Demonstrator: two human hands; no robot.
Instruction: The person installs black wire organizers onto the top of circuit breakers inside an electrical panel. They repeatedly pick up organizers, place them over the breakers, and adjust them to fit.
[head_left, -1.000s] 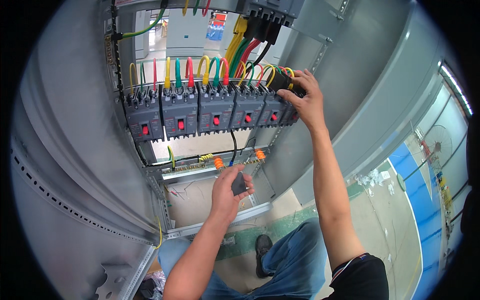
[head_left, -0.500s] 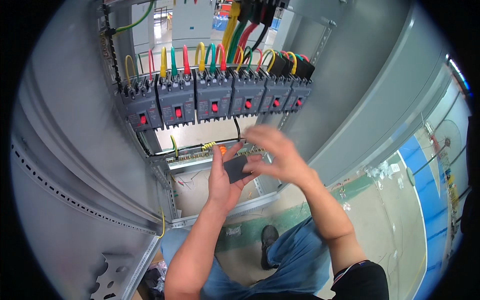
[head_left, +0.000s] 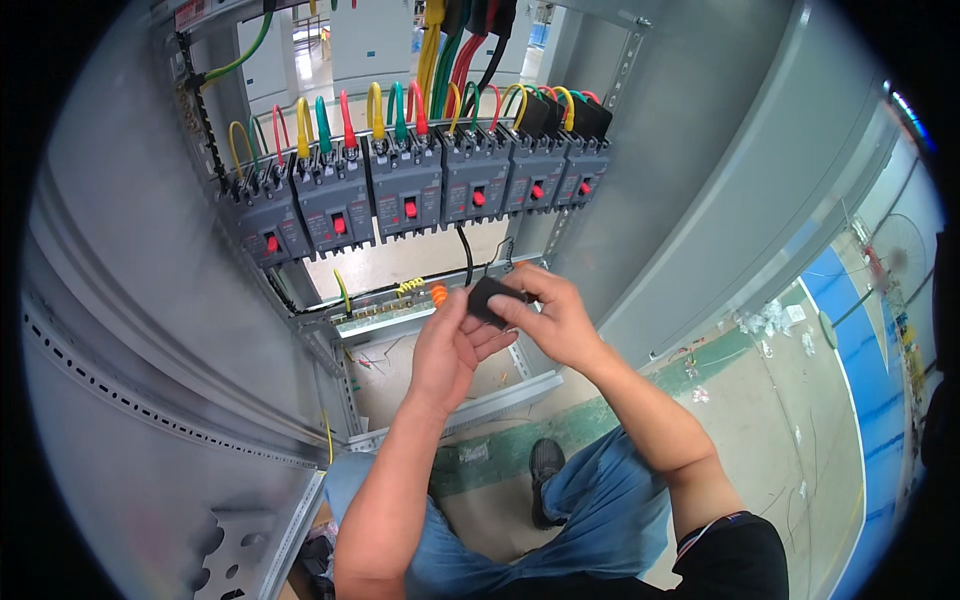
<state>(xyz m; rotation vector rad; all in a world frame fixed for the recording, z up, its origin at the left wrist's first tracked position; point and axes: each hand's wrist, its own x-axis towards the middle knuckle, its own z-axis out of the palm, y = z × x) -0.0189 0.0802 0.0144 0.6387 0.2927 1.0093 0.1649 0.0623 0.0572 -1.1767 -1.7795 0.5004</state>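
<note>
Below 6 breakers (head_left: 407, 187), the right hand (head_left: 552, 318) grips a black plate (head_left: 487, 292); the left hand (head_left: 445, 352) sits half-open beside it. If that pinch slackens, it could slip down into the cabinet (head_left: 715, 185).

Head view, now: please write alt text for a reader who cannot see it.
A person's right hand pinches a small flat black piece next to the partly open left hand. Beyond, six circuit breakers with red switches form a row in a grey metal cabinet, with yellow, green and red wires at their tops.
</note>
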